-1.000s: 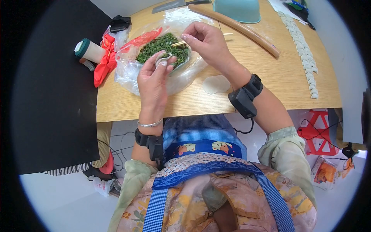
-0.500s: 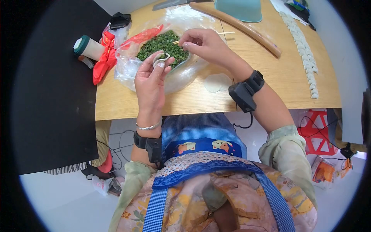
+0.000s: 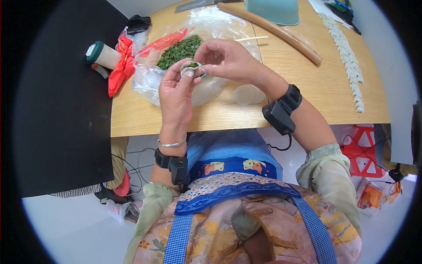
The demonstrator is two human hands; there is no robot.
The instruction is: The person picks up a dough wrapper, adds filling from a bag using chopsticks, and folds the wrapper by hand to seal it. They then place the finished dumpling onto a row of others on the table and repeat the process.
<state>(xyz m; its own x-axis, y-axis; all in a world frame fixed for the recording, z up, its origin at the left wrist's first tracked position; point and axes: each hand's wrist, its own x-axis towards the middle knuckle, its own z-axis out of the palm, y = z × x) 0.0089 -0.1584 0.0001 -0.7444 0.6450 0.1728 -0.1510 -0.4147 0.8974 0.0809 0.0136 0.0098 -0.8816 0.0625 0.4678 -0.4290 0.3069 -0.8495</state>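
My left hand (image 3: 175, 94) holds a small dumpling (image 3: 190, 66) between thumb and fingers, its round wrapper partly folded over a bit of green filling. Close against its right edge are the curled thumb and fingers of my right hand (image 3: 233, 61), pinching the wrapper. Chopped greens (image 3: 178, 53) lie just behind both hands, partly hidden by them, with clear plastic (image 3: 149, 86) around them. The light chopsticks (image 3: 252, 38) stick out beyond my right hand. Below that hand, a few round dough wrappers (image 3: 249, 94) rest on the wooden table (image 3: 303, 99).
A long rolling pin (image 3: 272, 31) lies diagonally near a pale teal container (image 3: 274, 11). Folded dumplings (image 3: 347, 59) form a long line at the right. A knife (image 3: 195, 5) lies at the back. At left are a green-lidded jar (image 3: 105, 56) and red plastic (image 3: 121, 77).
My right hand has moved left and down, from above the greens to the dumpling's edge. The left hand still holds the dumpling in nearly the same place.
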